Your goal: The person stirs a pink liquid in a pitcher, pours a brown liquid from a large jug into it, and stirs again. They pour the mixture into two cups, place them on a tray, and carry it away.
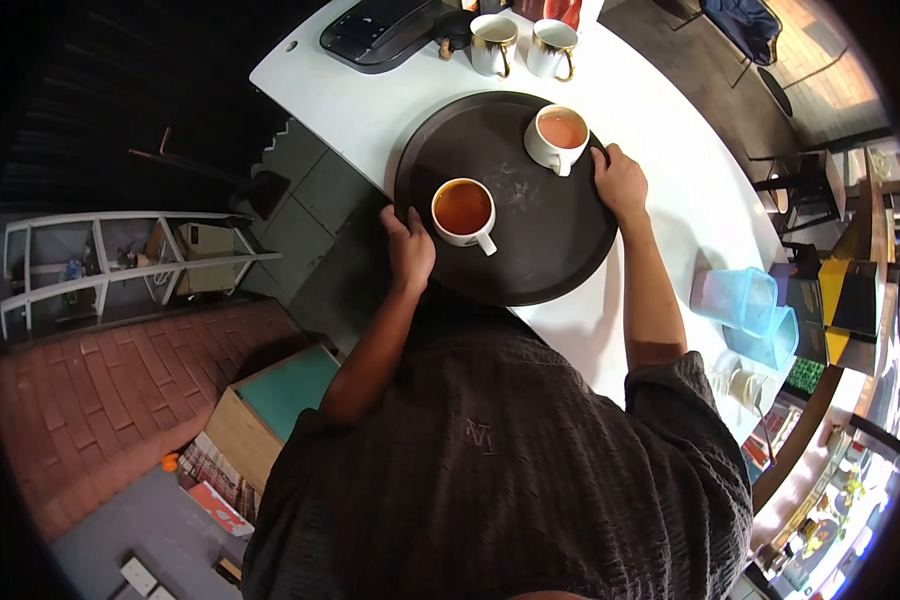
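Note:
A round dark brown serving tray [530,255] lies over the edge of a white counter, between my two hands. My left hand [408,250] grips its left rim, with the thumb on top. On the opposite side, my right hand [621,183] is closed on the right rim. Near my left hand stands a white cup of reddish-brown tea [464,212], its handle pointing toward me. Close to my right hand is a second white cup, holding a milky pinkish-brown drink [557,140]. Both cups are upright on the tray. The fingers under the rim are hidden.
Two white-and-gold mugs [523,50] stand at the back of the white counter [670,120], beside a black device [378,35]. Translucent blue plastic containers [745,310] sit at the right. A white metal rack [100,265] and a brick ledge [110,385] are on the left.

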Demonstrator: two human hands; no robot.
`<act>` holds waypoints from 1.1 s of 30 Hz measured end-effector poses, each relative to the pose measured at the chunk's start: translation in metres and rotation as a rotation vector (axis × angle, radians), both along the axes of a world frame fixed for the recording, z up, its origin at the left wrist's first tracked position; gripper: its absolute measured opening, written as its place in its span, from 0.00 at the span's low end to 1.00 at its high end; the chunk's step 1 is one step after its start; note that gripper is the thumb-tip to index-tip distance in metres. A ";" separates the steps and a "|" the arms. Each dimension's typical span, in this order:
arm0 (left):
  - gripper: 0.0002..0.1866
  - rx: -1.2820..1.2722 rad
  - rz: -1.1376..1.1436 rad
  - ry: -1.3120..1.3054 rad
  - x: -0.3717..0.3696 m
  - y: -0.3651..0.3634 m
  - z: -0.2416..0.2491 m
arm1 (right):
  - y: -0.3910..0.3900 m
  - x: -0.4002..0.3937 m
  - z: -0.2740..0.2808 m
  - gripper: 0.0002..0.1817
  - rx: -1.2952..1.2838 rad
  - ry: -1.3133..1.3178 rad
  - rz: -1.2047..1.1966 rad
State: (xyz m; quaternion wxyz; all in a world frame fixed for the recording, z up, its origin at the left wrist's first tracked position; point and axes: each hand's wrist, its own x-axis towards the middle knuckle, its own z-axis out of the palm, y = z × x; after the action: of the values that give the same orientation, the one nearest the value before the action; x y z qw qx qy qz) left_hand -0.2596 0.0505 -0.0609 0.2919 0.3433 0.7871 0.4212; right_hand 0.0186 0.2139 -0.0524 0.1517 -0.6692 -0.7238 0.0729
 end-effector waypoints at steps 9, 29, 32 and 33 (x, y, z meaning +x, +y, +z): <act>0.23 0.100 0.139 0.135 -0.019 -0.027 -0.003 | -0.022 -0.022 0.014 0.16 0.091 0.207 0.110; 0.19 0.192 0.243 0.163 -0.304 -0.112 0.075 | -0.089 -0.305 0.082 0.20 -0.257 0.690 0.093; 0.18 0.214 0.214 0.181 -0.353 -0.113 0.092 | -0.092 -0.356 0.093 0.20 -0.361 0.853 0.106; 0.17 0.230 0.189 0.178 -0.368 -0.112 0.095 | -0.091 -0.372 0.096 0.19 -0.378 0.944 0.094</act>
State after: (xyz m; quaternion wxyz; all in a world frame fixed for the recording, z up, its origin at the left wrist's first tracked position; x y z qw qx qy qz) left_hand -0.6274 -0.0619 0.0338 0.1391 0.3346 0.7853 0.5020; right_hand -0.3533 0.1226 0.0439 0.3350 -0.5458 -0.5797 0.5038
